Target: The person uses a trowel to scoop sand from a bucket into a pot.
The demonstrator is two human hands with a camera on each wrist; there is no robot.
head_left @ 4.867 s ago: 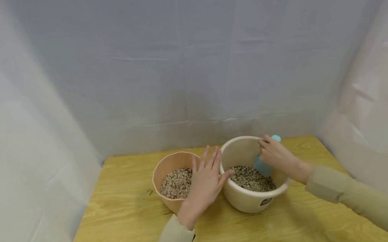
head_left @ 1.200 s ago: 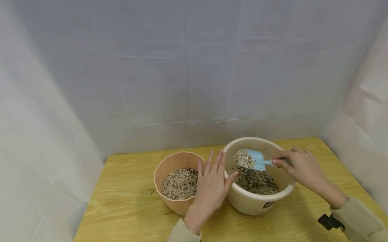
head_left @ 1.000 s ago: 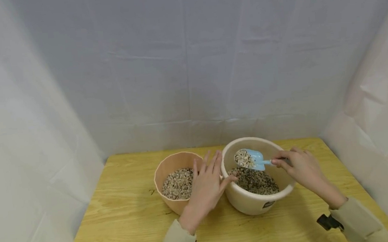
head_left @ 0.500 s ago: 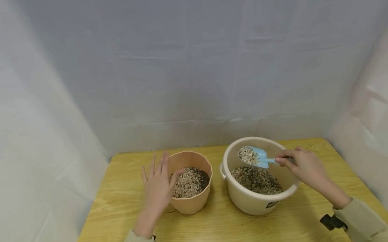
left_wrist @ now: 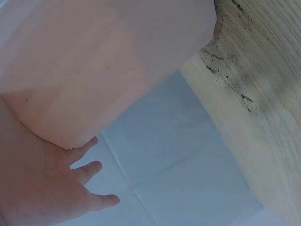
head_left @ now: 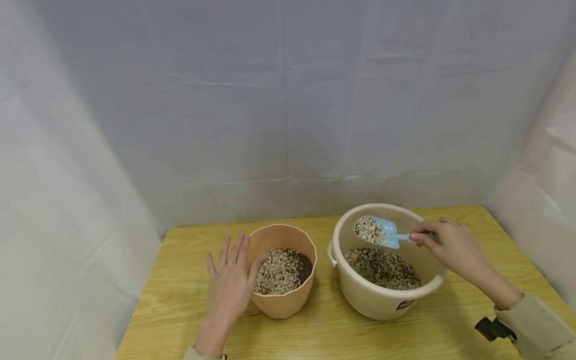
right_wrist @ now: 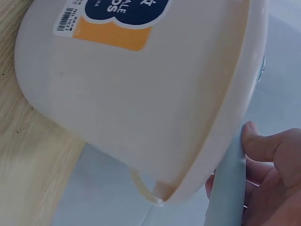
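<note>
We see a wooden table (head_left: 187,326) enclosed by white sheeting (head_left: 280,89). On it, right of centre, stands the largest vessel, a cream bucket (head_left: 381,300), partly filled with mixed gravel (head_left: 380,266); the right wrist view shows its outer wall and printed label (right_wrist: 117,14). At 9 o'clock from the bucket, standing apart from it, is a peach pot (head_left: 285,303) holding paler gravel. Our left hand (head_left: 230,285) lies at 9 o'clock of the pot, fingers straight and spread, palm against its outer wall; the left wrist view confirms this contact. Our right hand (head_left: 453,245), at 3 o'clock of the bucket, has its fingers pinched on the handle of a blue scoop (head_left: 382,232). The scoop, loaded with gravel, is held above the bucket's contents near its 12 o'clock rim.
</note>
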